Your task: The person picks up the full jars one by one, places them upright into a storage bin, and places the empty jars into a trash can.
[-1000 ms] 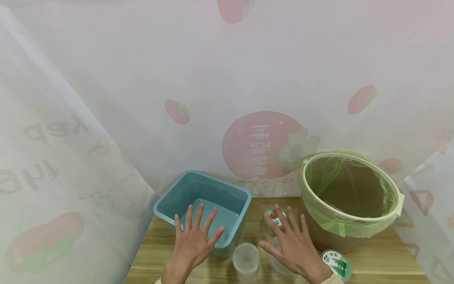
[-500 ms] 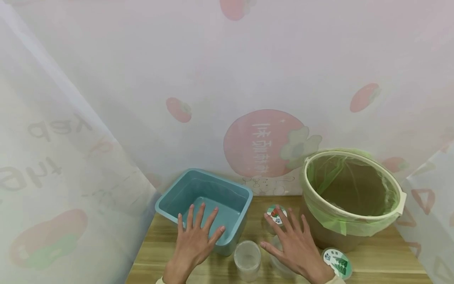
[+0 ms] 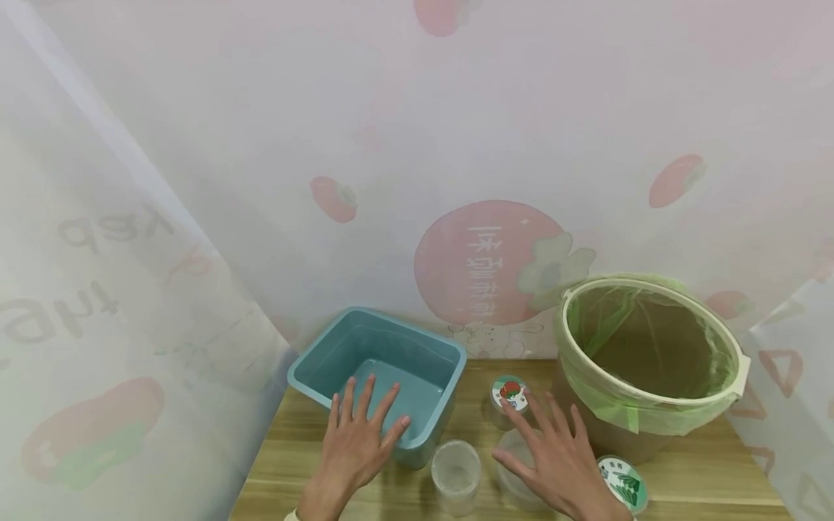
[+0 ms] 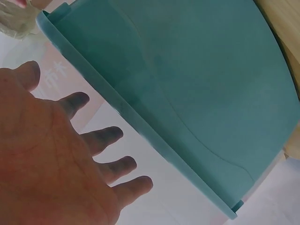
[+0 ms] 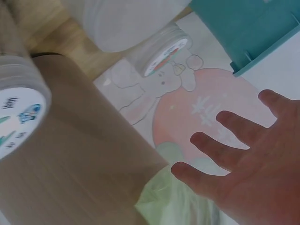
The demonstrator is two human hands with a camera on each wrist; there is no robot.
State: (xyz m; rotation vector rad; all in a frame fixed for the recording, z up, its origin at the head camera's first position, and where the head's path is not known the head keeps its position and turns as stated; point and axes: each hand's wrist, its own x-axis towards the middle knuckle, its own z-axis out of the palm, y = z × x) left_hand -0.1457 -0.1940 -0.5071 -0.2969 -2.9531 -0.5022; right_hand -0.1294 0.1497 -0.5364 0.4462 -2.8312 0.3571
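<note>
Spreading bare and holding nothing, the left hand's (image 3: 355, 447) fingers hover by the near rim of the tub (image 3: 381, 329), while the right hand (image 3: 559, 467), fingers likewise splayed apart, is nearer to the red jar (image 3: 509, 389), which stands upright just beyond its index fingertip, apart from it. The clear jar (image 3: 513, 495) sits beneath the right thumb, partly hidden; the cup (image 3: 456, 486) stands upright between both thumbs on the table (image 3: 710, 485), and the bin (image 3: 635, 443) rises to the right of the right fingers.
</note>
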